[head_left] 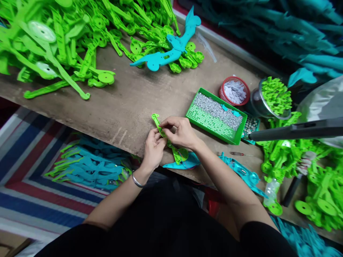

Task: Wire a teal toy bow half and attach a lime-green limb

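Observation:
A long, narrow green plastic piece (155,119), with a round end and thin wires, lies slanted between my hands near the table's front edge. My left hand (154,148) is closed on its near side, thumb and fingers pinching it. Over the middle of the same piece, my right hand (180,132) has its thumb and forefinger bent together in a pinch. Whatever sits between those fingertips is too small or too covered to make out. Under the round end rests a blue plastic piece (192,161), partly hidden by the green one and my right forearm.
A green perforated tray (211,131) of small silvery screws stands right of my hands. Beyond it are a red basket (222,93) of white strips and a tub (258,103) of small green parts. A screwdriver (238,154) lies rightward. Green pieces (66,46) heap at far left.

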A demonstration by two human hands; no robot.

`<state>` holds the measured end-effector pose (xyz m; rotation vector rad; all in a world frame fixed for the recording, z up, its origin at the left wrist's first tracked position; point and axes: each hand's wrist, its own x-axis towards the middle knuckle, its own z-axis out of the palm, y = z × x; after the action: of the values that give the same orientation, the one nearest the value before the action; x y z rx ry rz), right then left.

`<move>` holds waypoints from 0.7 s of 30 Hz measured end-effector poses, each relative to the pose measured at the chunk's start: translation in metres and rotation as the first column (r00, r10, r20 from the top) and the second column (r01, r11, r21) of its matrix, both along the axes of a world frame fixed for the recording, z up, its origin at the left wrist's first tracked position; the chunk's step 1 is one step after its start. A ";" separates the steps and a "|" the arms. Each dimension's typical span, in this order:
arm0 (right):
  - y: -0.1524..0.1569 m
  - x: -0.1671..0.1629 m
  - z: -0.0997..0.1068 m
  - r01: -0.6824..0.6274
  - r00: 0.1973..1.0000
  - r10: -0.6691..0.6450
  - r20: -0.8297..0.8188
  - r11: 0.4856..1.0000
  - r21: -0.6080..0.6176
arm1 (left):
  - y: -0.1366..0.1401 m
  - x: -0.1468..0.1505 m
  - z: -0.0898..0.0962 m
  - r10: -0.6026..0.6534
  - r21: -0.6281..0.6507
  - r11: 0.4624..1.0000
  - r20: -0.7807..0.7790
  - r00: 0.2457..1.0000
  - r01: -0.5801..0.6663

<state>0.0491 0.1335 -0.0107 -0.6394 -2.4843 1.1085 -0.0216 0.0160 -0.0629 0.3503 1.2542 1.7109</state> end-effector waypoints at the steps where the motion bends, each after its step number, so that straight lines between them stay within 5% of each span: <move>1: -0.001 0.000 0.000 0.005 1.000 -0.005 0.003 1.000 0.003 | 0.000 0.000 -0.001 0.002 0.007 1.000 -0.011 1.000 -0.002; 21: -0.010 -0.003 -0.002 0.020 1.000 -0.021 0.016 0.996 0.090 | 0.000 0.000 -0.005 0.021 0.040 0.999 0.003 1.000 -0.021</move>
<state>0.0459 0.1236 -0.0132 -0.6488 -2.5198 0.9815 -0.0213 0.0163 -0.0681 0.3599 1.2270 1.7559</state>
